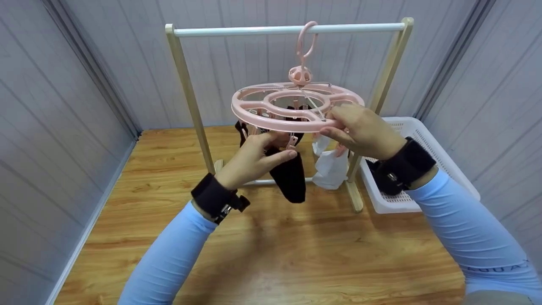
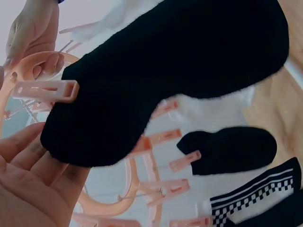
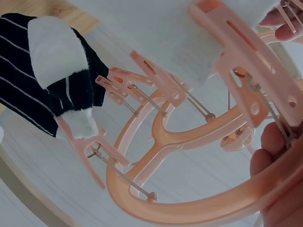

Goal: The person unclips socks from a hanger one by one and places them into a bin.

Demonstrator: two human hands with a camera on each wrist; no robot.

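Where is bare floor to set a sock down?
Bare wooden floor lies in front of the rack's feet, between both sleeves, and left toward the wall. Crowded: under the pink clip hanger, and right by the white basket.

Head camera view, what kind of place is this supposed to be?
Probably a small laundry-drying corner set up indoors: a pink clip hanger with socks hangs from a wooden rail stand, and a white basket sits on the wood floor.

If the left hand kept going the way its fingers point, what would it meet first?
Probably the black sock hanging from a pink clip: the left hand points right and slightly up at the sock's top, fingertips about touching it. Depth is unclear; the white sock lies beyond.
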